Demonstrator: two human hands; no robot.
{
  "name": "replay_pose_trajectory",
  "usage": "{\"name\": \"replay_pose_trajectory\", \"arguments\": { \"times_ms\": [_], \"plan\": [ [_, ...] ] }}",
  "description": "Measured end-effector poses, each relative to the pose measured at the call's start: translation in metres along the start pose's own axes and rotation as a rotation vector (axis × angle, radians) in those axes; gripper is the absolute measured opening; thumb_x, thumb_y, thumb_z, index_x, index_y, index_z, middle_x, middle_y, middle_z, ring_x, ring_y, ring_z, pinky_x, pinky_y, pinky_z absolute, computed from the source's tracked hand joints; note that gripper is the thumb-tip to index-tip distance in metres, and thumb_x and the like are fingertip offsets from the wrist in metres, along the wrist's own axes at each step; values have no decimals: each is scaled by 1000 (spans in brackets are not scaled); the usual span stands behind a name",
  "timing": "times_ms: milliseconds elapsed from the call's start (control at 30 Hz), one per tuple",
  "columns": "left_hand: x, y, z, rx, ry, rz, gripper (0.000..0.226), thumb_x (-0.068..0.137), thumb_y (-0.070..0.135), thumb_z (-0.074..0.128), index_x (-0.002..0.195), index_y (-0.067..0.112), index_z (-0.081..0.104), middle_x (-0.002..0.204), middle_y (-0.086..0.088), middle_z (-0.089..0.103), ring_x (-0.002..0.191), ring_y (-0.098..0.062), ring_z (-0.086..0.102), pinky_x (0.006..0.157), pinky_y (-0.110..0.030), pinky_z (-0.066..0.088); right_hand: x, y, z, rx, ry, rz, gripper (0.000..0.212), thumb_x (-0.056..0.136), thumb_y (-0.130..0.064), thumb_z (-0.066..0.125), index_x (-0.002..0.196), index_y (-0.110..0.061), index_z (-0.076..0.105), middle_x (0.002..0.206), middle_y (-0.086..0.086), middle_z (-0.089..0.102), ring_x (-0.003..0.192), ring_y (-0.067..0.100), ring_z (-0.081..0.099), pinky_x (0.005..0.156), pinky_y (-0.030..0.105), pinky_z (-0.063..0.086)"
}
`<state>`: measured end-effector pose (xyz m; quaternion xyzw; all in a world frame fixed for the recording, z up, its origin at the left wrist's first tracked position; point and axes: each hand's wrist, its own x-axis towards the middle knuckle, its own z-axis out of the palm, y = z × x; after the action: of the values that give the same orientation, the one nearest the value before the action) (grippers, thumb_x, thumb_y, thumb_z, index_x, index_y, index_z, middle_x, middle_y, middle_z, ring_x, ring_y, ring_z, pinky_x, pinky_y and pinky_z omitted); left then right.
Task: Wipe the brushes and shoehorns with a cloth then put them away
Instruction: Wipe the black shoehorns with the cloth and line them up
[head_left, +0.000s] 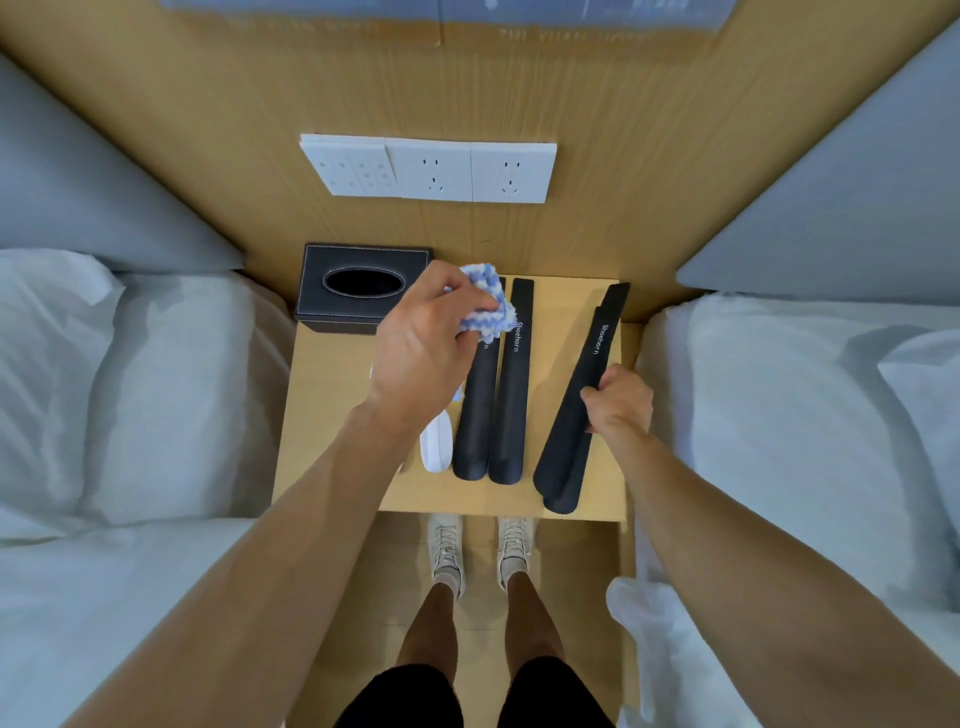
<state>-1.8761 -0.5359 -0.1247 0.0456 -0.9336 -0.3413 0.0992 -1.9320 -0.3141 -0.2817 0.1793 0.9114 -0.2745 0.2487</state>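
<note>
While left hand (421, 353) grips cloth (485, 306) — right hand (618, 400) pinches shoehorn (576, 410).

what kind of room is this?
Likely a twin hotel room: a light wooden nightstand stands between two white-sheeted beds, with a black leather tissue box and branded black plastic shoehorns on it, under a white wall socket panel.

Hidden and unclear parts

White brush (436, 447) mostly covered by left hand (421, 353) and forearm; far ends of two shoehorns (496, 395) masked by cloth (488, 306). Lettering on wall (545, 36) too blurred to read; both beds (130, 415) cropped.
</note>
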Motion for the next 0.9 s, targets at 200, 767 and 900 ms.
{"name": "replay_pose_trajectory", "arguments": {
  "times_ms": [200,767,900],
  "plan": [
    [13,25,-21,1,43,59,18,85,-1,66,99,7,76,105,-11,63,85,-27,65,70,-42,54,-20,-12,-38,356,37,-22,25,87,-6,71,79,-20,52,97,11,66,84,31,70,68,50,63],
    [50,133,-85,-40,34,449,24,84,7,71,107,11,74,108,-6,63,90,-24,63,71,-40,53,-156,-112,-166,1017,-56,-566,64,83,13,60,130,-31,59,120,2,69,95,16,73,63,30,58],
    [64,157,-110,39,99,578,18,82,6,73,100,5,76,101,-11,66,82,-29,65,64,-42,55,-178,-128,-192,1011,-178,-754,73,86,17,57,141,-31,49,125,-1,70,108,21,71,70,33,60]
  ]
}}
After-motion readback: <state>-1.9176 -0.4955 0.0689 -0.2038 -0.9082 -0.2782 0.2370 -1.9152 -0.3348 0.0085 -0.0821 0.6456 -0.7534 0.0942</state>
